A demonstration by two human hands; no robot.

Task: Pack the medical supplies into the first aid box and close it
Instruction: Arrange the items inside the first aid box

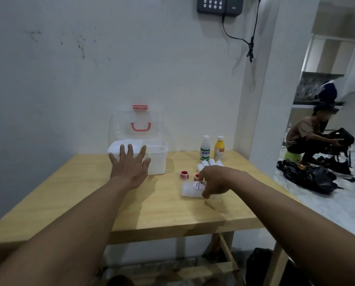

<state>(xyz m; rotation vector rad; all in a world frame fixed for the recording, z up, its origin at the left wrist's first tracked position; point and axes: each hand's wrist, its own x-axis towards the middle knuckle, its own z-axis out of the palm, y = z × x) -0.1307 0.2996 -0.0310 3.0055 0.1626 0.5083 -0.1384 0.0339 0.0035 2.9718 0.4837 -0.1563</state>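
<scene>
With the spread left hand (130, 162) steadying the open white plastic first aid box (156, 159), the right hand (213, 180) pinches the flat translucent case (190, 190) beside it, probably lifting next.

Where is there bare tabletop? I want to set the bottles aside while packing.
Bare: the near half of the table in front of the first aid box, and its left end. Crowded: right of the box, around the bottles, tape rolls and flat case.

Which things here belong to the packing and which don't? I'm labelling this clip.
Job: first aid box, flat white case, two red tape rolls, small white bottles, white bottle, yellow bottle.
Bystanders: wall keypad, black bags.
</scene>
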